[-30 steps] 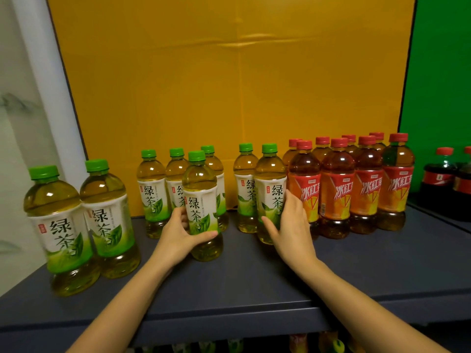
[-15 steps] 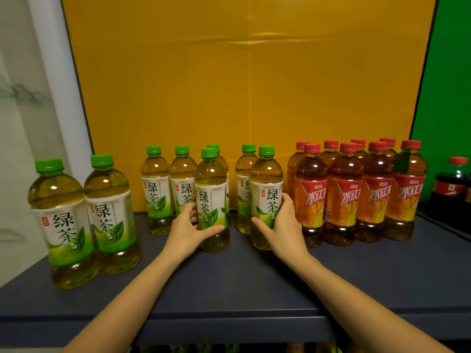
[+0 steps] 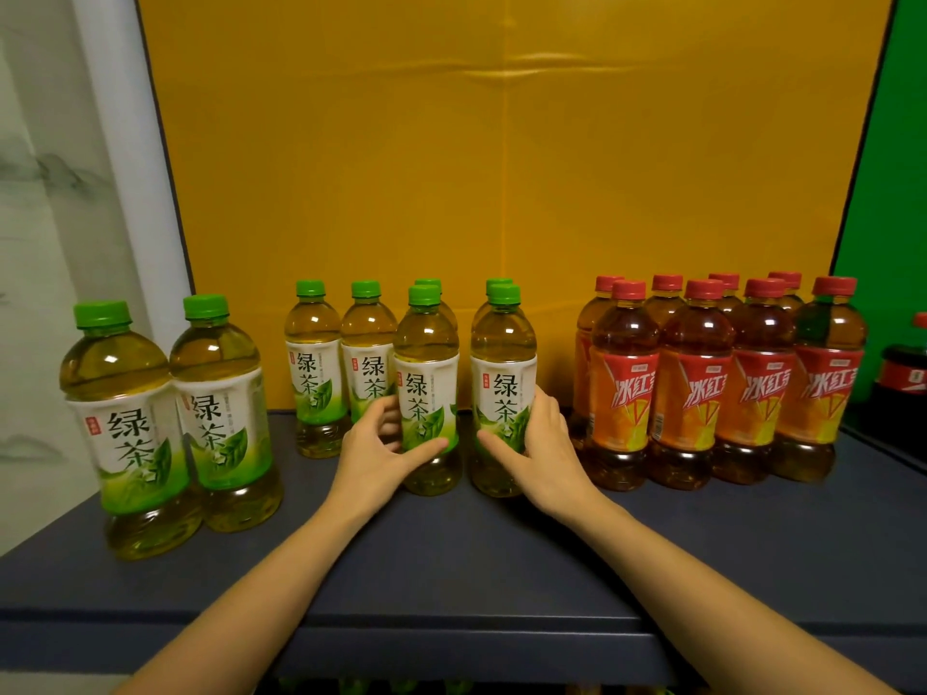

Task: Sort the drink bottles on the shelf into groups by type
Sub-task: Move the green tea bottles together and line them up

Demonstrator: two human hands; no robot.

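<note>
Past the shelf [image 3: 451, 569] edge, the left hand [image 3: 373, 451] curls round one green tea bottle [image 3: 426, 343] and the right hand [image 3: 542, 443] round a second bottle [image 3: 503, 343], both upright mid-shelf; next, probably, slide them left beside the rear green bottles [image 3: 313, 363], away from the red tea bottles [image 3: 692, 383].

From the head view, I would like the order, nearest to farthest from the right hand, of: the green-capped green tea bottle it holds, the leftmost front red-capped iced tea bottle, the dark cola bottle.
1. Green-capped green tea bottle: centre, gripped by the right hand.
2. Leftmost front red-capped iced tea bottle: just right of the hand.
3. Dark cola bottle: far right edge.
</note>
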